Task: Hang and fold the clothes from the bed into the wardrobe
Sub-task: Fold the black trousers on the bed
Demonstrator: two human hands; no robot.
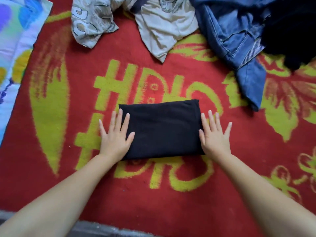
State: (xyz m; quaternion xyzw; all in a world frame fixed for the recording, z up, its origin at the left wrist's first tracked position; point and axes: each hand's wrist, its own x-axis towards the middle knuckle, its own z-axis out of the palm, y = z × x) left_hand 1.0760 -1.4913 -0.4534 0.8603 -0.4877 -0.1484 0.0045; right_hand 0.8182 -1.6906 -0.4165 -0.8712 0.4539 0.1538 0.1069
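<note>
At far left a pale floral sheet [15, 48] is showing beside the red blanket [71, 168] that is covering the bed.

The left hand [115, 135] is lying flat, fingers straight and spread, pressing on the left end of the black fold [162, 129], with its outer fingers resting on the blanket. The fold is sitting in the middle of the blanket, just in front of the person. The right hand [214, 135] is mirroring this at the right end, also flat and unclenched, grasping nothing. Both hands are probably bracketing the bundle to square its edges and flatten it, so that it is keeping its shape for lifting to the wardrobe, which is not showing here.

Along the far edge the unfolded clothes are waiting well apart from the fold, likely pushed back to leave working room: a cream printed shirt [153, 28], then blue jeans [239, 48], then a black garment [294, 31] partly overlapping the jeans.

Counting: two hands, one folded piece, and three loose pieces, as far as the heap is letting me tell.
</note>
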